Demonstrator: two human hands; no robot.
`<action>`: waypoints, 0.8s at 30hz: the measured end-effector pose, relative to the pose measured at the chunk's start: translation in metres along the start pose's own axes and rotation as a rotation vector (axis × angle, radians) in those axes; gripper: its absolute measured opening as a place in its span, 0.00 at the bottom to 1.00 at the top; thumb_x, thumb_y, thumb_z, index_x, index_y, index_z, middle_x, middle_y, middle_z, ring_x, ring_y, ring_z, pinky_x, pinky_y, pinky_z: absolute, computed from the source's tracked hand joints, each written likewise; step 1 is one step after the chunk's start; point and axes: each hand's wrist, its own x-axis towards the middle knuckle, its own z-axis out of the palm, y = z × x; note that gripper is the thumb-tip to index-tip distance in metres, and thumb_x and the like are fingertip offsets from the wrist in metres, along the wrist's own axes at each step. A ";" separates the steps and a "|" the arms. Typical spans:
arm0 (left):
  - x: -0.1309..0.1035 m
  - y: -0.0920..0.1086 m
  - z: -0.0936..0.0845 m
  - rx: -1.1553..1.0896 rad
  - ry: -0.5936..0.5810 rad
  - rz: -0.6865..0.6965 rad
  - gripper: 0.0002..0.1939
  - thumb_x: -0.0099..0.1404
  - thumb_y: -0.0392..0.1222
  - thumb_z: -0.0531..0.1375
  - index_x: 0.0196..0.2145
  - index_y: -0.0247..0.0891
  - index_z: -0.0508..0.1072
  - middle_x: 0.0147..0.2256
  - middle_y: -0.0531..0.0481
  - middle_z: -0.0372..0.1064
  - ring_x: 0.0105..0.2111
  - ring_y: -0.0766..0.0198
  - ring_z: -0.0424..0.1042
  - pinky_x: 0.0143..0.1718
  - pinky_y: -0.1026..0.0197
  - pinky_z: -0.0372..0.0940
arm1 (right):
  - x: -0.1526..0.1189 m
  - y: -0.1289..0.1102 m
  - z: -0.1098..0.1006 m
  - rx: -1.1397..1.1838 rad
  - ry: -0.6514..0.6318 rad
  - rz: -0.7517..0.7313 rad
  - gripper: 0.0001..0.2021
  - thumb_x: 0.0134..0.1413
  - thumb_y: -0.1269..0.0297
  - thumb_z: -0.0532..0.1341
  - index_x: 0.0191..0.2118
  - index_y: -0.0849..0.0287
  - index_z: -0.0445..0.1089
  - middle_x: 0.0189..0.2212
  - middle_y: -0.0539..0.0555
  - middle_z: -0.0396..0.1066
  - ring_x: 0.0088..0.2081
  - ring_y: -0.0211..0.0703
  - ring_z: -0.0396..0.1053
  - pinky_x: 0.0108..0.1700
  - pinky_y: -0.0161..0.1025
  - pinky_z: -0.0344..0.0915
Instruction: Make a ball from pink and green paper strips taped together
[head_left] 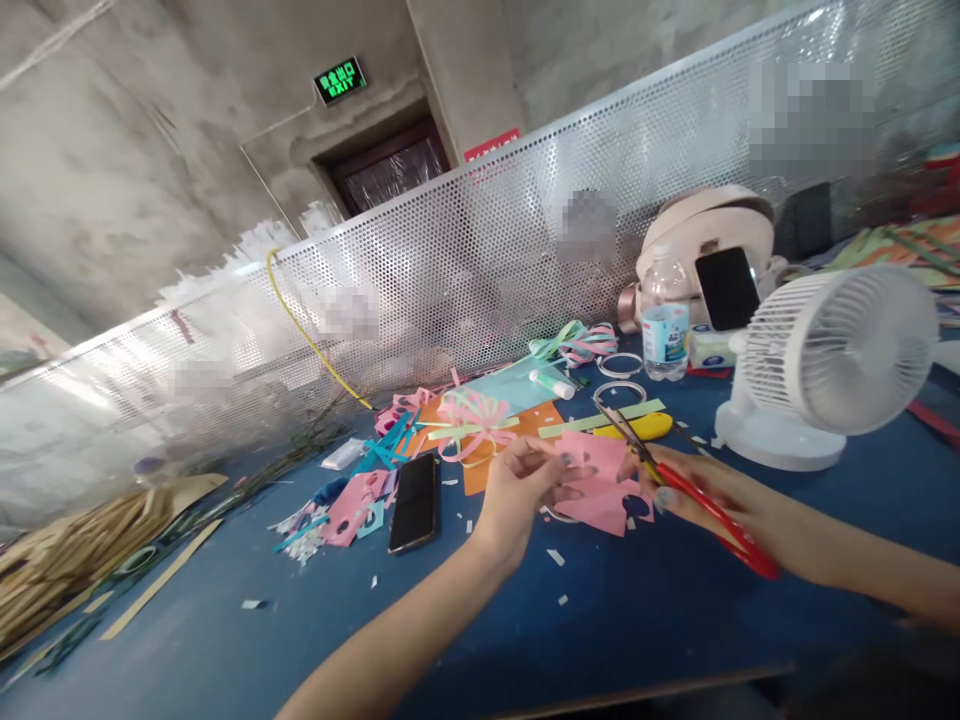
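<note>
A blue tabletop (480, 630) stretches beneath the grip, with a white desk fan (832, 350) beyond the right hand (716, 478), which is closed around red-handled scissors (709, 510), blades pointing away past its fingers. Between that and the left hand (517, 490), whose fingers pinch its left side, lies pink paper (606, 512), a round hole (636, 507) near the right fingertips.

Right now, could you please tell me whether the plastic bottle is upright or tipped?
Upright: the plastic bottle stands on its base on the blue tabletop, its neck pointing up.
</note>
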 end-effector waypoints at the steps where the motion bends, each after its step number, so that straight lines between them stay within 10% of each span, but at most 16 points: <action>1: 0.000 0.000 0.001 -0.024 0.013 0.005 0.19 0.52 0.46 0.74 0.32 0.36 0.69 0.29 0.52 0.73 0.30 0.62 0.79 0.29 0.66 0.71 | 0.001 -0.003 0.003 -0.004 -0.018 0.014 0.35 0.52 0.38 0.63 0.63 0.46 0.67 0.64 0.55 0.64 0.68 0.67 0.52 0.69 0.62 0.49; 10: -0.003 0.000 0.012 0.054 0.115 0.139 0.18 0.57 0.48 0.70 0.28 0.37 0.66 0.21 0.57 0.65 0.18 0.74 0.63 0.19 0.70 0.59 | -0.001 -0.033 0.026 0.044 -0.175 -0.036 0.29 0.59 0.41 0.60 0.60 0.50 0.68 0.63 0.58 0.66 0.66 0.65 0.58 0.67 0.57 0.55; 24: -0.009 0.000 0.026 0.010 0.113 0.174 0.18 0.60 0.47 0.68 0.30 0.40 0.61 0.20 0.59 0.65 0.18 0.72 0.63 0.19 0.71 0.59 | 0.000 -0.041 0.040 0.290 -0.212 0.050 0.30 0.58 0.40 0.61 0.60 0.50 0.68 0.56 0.59 0.72 0.55 0.61 0.71 0.64 0.55 0.60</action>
